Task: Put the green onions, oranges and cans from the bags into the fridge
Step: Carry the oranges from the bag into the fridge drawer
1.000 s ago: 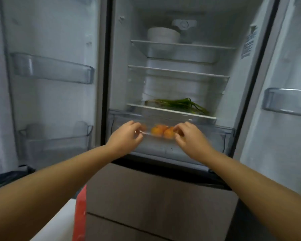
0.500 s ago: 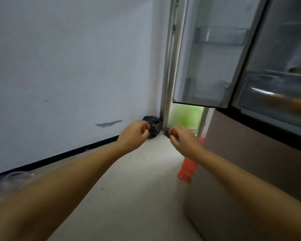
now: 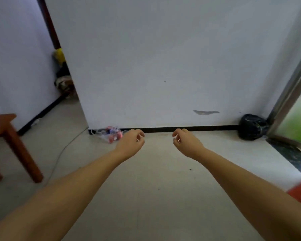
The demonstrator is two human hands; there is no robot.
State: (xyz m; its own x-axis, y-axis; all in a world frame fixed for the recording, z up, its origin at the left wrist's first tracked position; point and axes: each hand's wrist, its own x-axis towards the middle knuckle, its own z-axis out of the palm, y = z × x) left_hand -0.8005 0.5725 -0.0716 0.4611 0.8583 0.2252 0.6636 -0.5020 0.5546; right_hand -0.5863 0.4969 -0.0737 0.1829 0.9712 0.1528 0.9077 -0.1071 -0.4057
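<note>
Reaching forward over the pale floor (image 3: 146, 197), both bare arms extended toward the white wall (image 3: 155, 58), whose black baseboard (image 3: 198, 128) served as the landmark for this single head view. The left hand (image 3: 130, 144) hung just in front of the baseboard, its fingers (image 3: 139, 132) loosely curled and parted, holding nothing. The right hand (image 3: 187, 143) hung level with it, near but apart, equally half-open and empty. At the baseboard's left end, beside the wall corner, lay a clear plastic bag (image 3: 109, 133) containing red and blue cans (image 3: 115, 136), just left of the left hand and not touched by it. At the baseboard's right end sat a black bag (image 3: 252, 126), its contents hidden, against a metal door frame (image 3: 288, 94). Well left of the baseboard stood a red-brown wooden stool (image 3: 12, 145), with a thin cable (image 3: 63, 150) trailing across the floor between stool and clear bag. Green onions, oranges and fridge lay outside this view.
</note>
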